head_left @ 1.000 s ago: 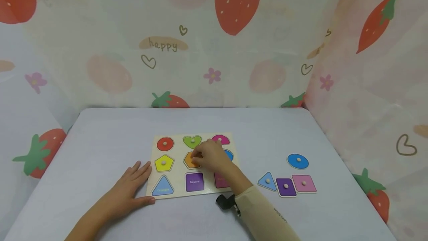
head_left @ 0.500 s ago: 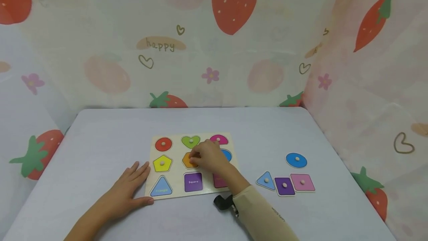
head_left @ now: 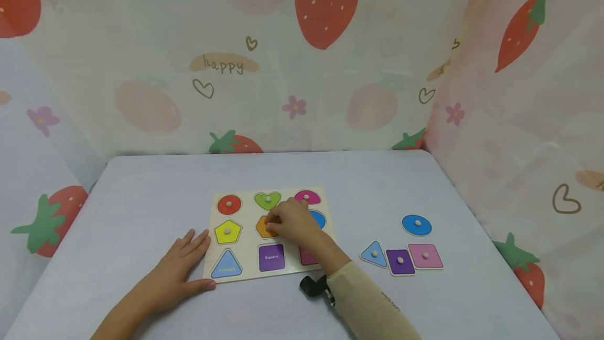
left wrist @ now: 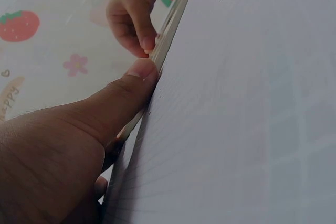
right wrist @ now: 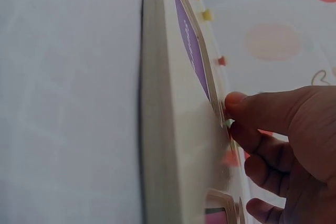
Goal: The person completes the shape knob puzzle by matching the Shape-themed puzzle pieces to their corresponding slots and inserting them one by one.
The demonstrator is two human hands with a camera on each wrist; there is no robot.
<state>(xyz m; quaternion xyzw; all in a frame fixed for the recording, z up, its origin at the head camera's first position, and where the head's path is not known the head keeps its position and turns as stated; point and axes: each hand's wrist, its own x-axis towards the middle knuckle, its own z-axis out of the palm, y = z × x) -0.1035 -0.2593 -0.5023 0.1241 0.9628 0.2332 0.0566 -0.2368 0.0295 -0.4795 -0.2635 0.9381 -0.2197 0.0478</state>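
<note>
At centre of wooden shape-puzzle board, right hand pinching orange hexagon piece, left hand spread flat against board's left edge.

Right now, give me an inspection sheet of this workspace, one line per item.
Surface: pale lilac cloth-covered table.
Job's things: wooden shape puzzle board; orange hexagon piece in its middle.
Clutter: blue circle, light blue triangle, purple square and pink diamond lying loose to the board's right.
Hands: left hand rests flat at the board's left edge; right hand pinches the hexagon's peg.
Cables: nothing seen.
Surroundings: strawberry-print fabric backdrop.
</note>
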